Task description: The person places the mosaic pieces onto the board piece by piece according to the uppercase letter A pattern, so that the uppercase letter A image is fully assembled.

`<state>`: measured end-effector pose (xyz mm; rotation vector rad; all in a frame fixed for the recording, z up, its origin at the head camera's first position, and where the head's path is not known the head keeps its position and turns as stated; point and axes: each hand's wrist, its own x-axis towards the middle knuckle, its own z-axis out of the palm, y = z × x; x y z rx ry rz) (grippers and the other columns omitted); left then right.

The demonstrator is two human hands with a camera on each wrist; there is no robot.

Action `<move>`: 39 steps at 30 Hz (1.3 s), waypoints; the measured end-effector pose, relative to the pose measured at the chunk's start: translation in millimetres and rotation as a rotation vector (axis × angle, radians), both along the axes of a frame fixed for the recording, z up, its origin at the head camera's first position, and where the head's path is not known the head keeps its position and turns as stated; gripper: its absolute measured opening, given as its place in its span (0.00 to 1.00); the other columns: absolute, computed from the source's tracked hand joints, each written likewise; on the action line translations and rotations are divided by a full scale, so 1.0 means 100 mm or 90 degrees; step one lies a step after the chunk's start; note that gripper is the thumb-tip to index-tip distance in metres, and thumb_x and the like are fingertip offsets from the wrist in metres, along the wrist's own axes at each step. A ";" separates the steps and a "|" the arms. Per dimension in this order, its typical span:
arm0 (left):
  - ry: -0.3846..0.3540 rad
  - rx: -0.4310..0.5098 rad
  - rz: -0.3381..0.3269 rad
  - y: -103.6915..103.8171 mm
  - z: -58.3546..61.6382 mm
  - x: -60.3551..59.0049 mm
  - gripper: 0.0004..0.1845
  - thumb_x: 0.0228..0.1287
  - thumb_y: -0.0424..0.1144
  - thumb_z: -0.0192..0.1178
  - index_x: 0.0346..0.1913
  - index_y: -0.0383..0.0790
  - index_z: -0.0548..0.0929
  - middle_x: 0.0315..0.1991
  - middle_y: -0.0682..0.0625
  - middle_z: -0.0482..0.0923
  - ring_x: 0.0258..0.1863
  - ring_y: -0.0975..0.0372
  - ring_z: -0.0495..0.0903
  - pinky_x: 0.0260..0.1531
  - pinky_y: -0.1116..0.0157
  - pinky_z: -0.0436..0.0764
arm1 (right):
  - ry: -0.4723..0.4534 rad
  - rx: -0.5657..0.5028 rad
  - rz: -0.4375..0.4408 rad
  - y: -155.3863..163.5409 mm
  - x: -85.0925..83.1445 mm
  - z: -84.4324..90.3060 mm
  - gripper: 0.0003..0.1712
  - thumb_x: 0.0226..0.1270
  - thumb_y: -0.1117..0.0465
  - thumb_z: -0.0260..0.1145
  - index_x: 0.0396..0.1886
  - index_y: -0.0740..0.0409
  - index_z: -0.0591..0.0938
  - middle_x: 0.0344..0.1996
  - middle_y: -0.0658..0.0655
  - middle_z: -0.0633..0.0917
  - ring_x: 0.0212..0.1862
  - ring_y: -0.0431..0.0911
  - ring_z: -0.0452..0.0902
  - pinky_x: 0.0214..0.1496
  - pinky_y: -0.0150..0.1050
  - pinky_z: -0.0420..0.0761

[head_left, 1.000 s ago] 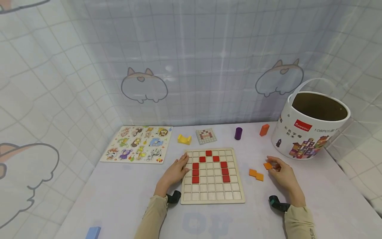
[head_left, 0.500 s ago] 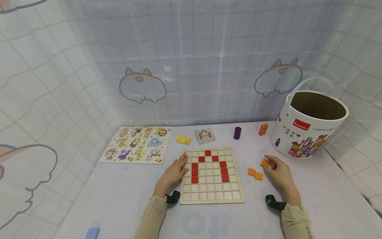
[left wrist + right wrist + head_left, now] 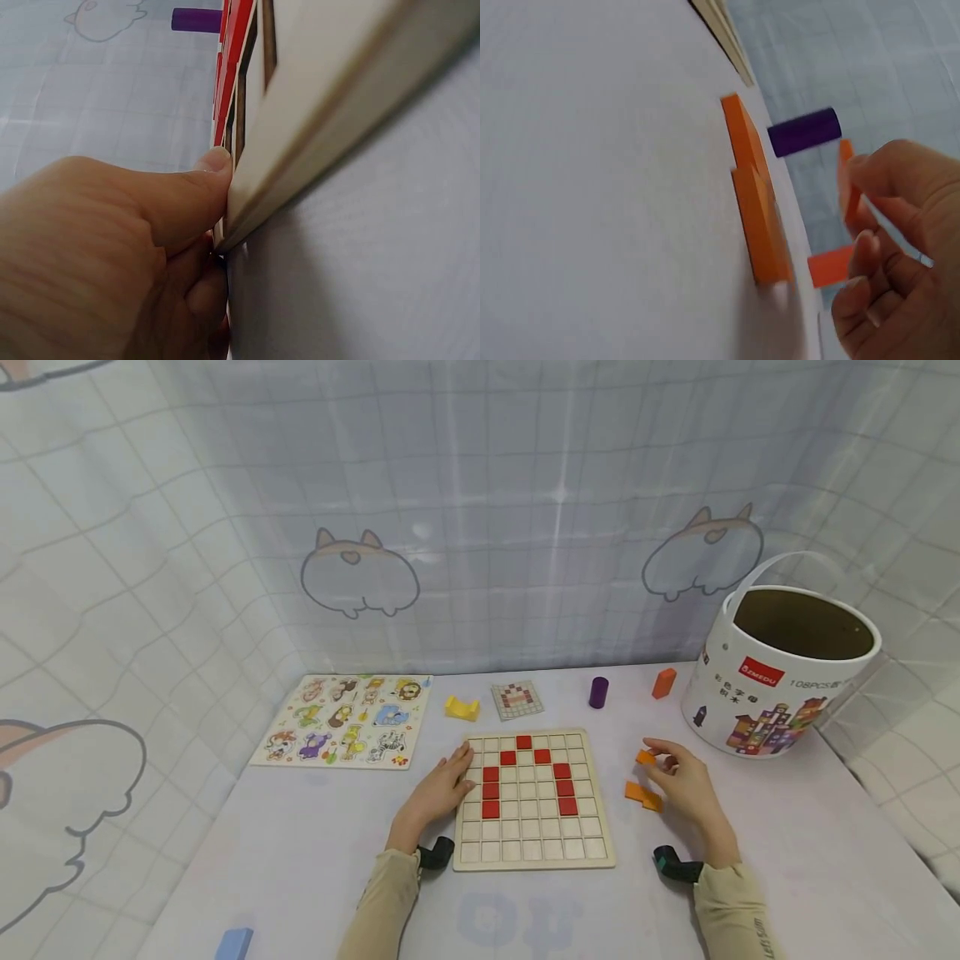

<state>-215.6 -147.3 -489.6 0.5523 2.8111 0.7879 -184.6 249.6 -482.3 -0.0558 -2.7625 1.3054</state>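
A wooden grid board lies in front of me with several red tiles set in an arch shape. My left hand rests against the board's left edge, thumb pressed to its side. My right hand pinches a small orange tile just above the table, right of the board; the same tile shows between its fingertips in the right wrist view. Two more orange tiles lie flat on the table below that hand, seen close up in the right wrist view.
A white bucket stands at the right. A purple cylinder, an orange block, a pattern card and a yellow block sit behind the board. An animal puzzle lies left. A blue block is near the front edge.
My right hand has lifted the orange tile and carried it left and away from me, toward the board. The left hand has stayed on the board's edge.
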 end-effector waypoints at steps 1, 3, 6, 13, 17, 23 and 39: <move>0.000 0.001 0.000 0.00 0.00 0.00 0.31 0.73 0.40 0.51 0.74 0.33 0.57 0.77 0.42 0.50 0.77 0.52 0.52 0.78 0.51 0.51 | 0.002 -0.005 0.002 -0.03 -0.01 0.02 0.25 0.66 0.65 0.63 0.63 0.61 0.75 0.51 0.64 0.79 0.43 0.49 0.69 0.33 0.24 0.72; 0.001 0.004 0.000 0.00 0.00 0.00 0.31 0.73 0.40 0.52 0.74 0.33 0.58 0.77 0.42 0.50 0.77 0.51 0.52 0.78 0.51 0.51 | 0.011 -0.016 0.009 -0.08 -0.04 0.04 0.24 0.65 0.65 0.63 0.62 0.61 0.76 0.50 0.64 0.79 0.42 0.48 0.68 0.30 0.25 0.72; 0.006 0.007 -0.001 0.00 0.00 0.00 0.31 0.73 0.40 0.52 0.74 0.32 0.58 0.77 0.41 0.50 0.77 0.51 0.53 0.78 0.51 0.51 | 0.025 -0.023 0.024 -0.16 -0.08 0.06 0.24 0.64 0.67 0.64 0.61 0.60 0.77 0.49 0.63 0.80 0.40 0.47 0.68 0.27 0.26 0.71; 0.013 0.011 -0.004 0.01 -0.05 -0.03 0.31 0.73 0.39 0.52 0.73 0.31 0.58 0.77 0.41 0.50 0.76 0.51 0.53 0.78 0.50 0.52 | 0.015 -0.053 0.059 -0.39 -0.15 0.06 0.24 0.63 0.67 0.64 0.60 0.57 0.78 0.48 0.61 0.79 0.35 0.46 0.69 0.21 0.28 0.70; 0.013 0.008 -0.008 0.02 -0.06 -0.02 0.31 0.73 0.40 0.52 0.73 0.31 0.58 0.77 0.41 0.50 0.76 0.50 0.53 0.77 0.50 0.52 | 0.011 -0.067 0.069 -0.55 -0.14 0.07 0.23 0.63 0.66 0.65 0.60 0.56 0.79 0.46 0.60 0.79 0.33 0.45 0.69 0.21 0.28 0.71; 0.012 0.001 -0.017 0.02 -0.07 -0.01 0.32 0.72 0.40 0.53 0.73 0.31 0.58 0.77 0.40 0.51 0.76 0.50 0.54 0.77 0.49 0.53 | 0.029 -0.095 0.121 -0.78 -0.14 0.04 0.21 0.63 0.66 0.66 0.57 0.57 0.80 0.46 0.59 0.81 0.37 0.44 0.69 0.30 0.27 0.71; 0.017 0.004 -0.005 0.00 -0.01 0.00 0.31 0.72 0.39 0.52 0.73 0.30 0.59 0.77 0.40 0.51 0.76 0.50 0.54 0.77 0.50 0.52 | 0.034 -0.085 0.228 -1.09 -0.14 -0.19 0.18 0.59 0.64 0.70 0.50 0.53 0.84 0.32 0.51 0.79 0.34 0.42 0.68 0.32 0.29 0.70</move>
